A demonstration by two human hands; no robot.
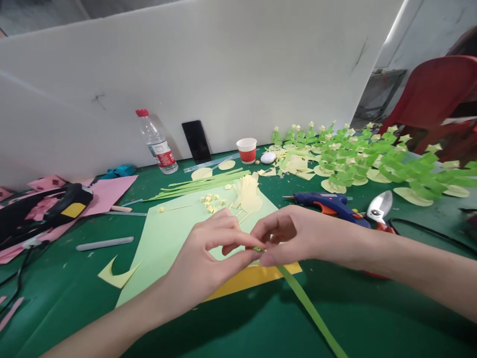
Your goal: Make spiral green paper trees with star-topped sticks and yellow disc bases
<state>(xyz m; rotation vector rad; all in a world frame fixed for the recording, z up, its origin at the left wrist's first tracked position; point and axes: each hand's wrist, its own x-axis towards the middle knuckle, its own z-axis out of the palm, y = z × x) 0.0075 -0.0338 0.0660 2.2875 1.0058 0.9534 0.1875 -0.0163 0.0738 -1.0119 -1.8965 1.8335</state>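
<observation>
Between my two hands is a long green paper strip [308, 304], its near end folded or coiled small at the fingertips. My left hand [214, 243] pinches that end between thumb and forefinger. From the other side my right hand [286, 236] pinches the strip too, and its loose length trails down to the bottom edge. Beneath the hands lie a pale green paper sheet [164, 248] and a yellow-orange sheet [249, 281]. Small cream paper stars [212, 203] rest on the green sheet, beside a pile of cream strips and discs [249, 194]. How the folded end is made is mostly hidden by fingers.
Green strips [194, 186] lie behind the sheet. A blue glue gun [320, 200] and red-handled pruning shears [379, 209] sit at right, before many finished paper plants [354, 154]. A bottle [160, 146], phone [196, 141] and paper cup [246, 150] stand along the white board.
</observation>
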